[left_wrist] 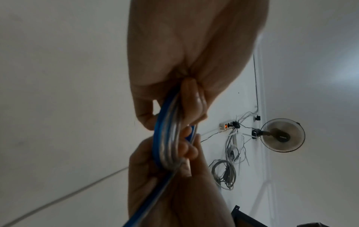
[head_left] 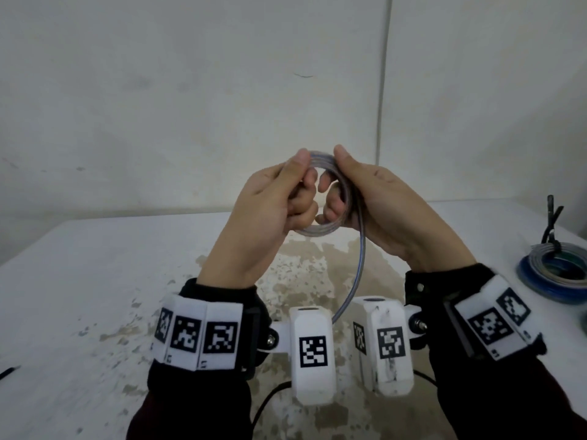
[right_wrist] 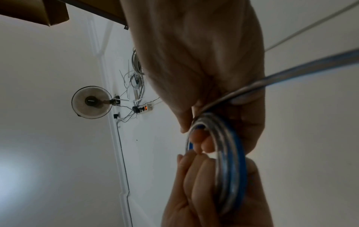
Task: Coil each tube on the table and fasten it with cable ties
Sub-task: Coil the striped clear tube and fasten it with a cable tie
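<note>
A clear and blue tube coil (head_left: 320, 231) hangs in the air above the table (head_left: 95, 281), held between both hands. My left hand (head_left: 279, 198) grips its left side, thumb on the top and fingers curled through the ring. My right hand (head_left: 359, 198) grips the right side the same way. A loose length of tube (head_left: 359, 274) trails down from the right hand toward my wrists. In the left wrist view the coil (left_wrist: 169, 138) runs between both palms. In the right wrist view the coil (right_wrist: 231, 161) is a ring, with the loose tube (right_wrist: 310, 67) leading off to the right.
A finished blue and clear coil (head_left: 559, 268) with black cable ties (head_left: 552, 223) sticking up lies at the table's right edge. A black tie end (head_left: 9, 371) shows at the left edge. The wall stands close behind the table.
</note>
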Tool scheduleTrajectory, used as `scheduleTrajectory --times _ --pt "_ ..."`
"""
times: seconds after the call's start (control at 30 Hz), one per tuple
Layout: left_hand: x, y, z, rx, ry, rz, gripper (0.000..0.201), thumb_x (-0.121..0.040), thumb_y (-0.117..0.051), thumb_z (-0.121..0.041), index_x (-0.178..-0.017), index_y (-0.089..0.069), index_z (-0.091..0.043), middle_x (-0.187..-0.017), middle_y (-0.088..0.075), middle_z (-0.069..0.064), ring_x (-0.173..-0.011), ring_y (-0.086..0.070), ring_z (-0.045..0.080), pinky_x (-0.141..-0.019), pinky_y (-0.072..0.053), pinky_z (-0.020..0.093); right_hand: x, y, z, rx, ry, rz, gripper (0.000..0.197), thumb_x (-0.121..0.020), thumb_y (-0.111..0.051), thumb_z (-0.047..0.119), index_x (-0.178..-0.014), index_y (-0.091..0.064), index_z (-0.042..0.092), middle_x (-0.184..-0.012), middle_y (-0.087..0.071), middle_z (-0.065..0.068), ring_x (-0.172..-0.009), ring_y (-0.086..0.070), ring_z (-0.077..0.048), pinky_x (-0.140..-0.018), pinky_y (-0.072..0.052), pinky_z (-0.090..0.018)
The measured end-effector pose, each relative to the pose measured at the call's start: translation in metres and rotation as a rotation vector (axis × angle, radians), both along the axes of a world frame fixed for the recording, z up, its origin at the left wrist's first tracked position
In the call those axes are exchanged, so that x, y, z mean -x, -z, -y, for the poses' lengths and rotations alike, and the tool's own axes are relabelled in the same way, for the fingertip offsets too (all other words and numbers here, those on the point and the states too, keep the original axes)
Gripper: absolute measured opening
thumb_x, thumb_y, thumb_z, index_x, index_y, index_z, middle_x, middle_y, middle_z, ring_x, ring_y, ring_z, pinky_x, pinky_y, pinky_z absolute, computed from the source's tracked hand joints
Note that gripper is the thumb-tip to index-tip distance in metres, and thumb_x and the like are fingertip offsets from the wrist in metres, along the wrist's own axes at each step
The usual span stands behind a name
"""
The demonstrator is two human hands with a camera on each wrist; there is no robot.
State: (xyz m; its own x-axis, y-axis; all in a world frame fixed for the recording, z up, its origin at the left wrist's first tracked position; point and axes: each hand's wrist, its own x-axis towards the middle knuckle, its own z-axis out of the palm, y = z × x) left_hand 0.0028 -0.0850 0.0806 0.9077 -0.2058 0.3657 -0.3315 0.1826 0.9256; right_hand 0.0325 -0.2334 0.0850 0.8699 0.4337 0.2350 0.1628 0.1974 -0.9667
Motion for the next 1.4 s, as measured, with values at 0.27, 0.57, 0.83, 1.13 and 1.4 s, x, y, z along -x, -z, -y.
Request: scheduleTrajectory --times 0.27,0.57,0.83,1.13,1.4 --pt "-0.004 0.006 -0.016 -0.088 0.185 -0.118 0.035 -0.092 -0.047 -0.037 -0.065 -0.04 -0.016 -0.044 -0.024 -0.01 -0.035 -0.024 0.007 -0.065 -0.007 0.039 0.006 0.003 0.0 0.194 -0.023 0.136 0.041 -0.102 -0.035 0.033 -0.07 -0.048 0.01 -0.049 -0.032 0.005 -0.047 -0.039 -0.013 -0.065 -0.048 -0.029" --pt "0.001 0.002 -0.004 -0.083 0.138 -0.091 0.033 -0.094 -0.041 -0.032 -0.068 -0.04 -0.013 -0.042 -0.028 -0.006 -0.032 -0.036 0.013 -0.064 -0.031 0.038 0.006 0.001 0.001 0.086 -0.05 0.067 0.039 -0.102 -0.035 0.03 -0.071 -0.046 0.011 -0.049 -0.027 0.007 -0.045 -0.029 -0.011 -0.053 -0.043 -0.022" --pt "-0.004 0.003 -0.005 0.065 0.159 -0.062 0.034 -0.096 -0.038 -0.033 -0.067 -0.036 -0.014 -0.044 -0.027 -0.006 -0.037 -0.038 0.013 -0.062 -0.037 0.028 0.005 -0.003 0.01 0.049 -0.04 0.062 0.041 -0.102 -0.033 0.031 -0.072 -0.05 0.01 -0.051 -0.041 0.003 -0.053 -0.046 -0.014 -0.06 -0.046 -0.023" --pt "-0.003 0.0 -0.01 0.126 0.137 -0.077 0.036 -0.093 -0.04 -0.037 -0.064 -0.036 -0.016 -0.044 -0.024 -0.008 -0.037 -0.027 0.009 -0.063 -0.023 0.03 0.005 -0.002 0.003 0.003 -0.022 0.026 0.043 -0.103 -0.032 0.029 -0.071 -0.053 0.008 -0.052 -0.048 0.001 -0.054 -0.052 -0.016 -0.068 -0.049 -0.027" --pt "-0.003 0.0 -0.01 0.1 0.055 -0.04 0.038 -0.094 -0.041 -0.037 -0.063 -0.034 -0.016 -0.046 -0.021 -0.009 -0.04 -0.02 0.008 -0.05 -0.016 0.023 0.006 -0.001 -0.005 -0.008 -0.014 0.034 0.043 -0.103 -0.031 0.03 -0.075 -0.055 0.007 -0.051 -0.04 0.001 -0.052 -0.045 -0.015 -0.063 -0.053 -0.027"
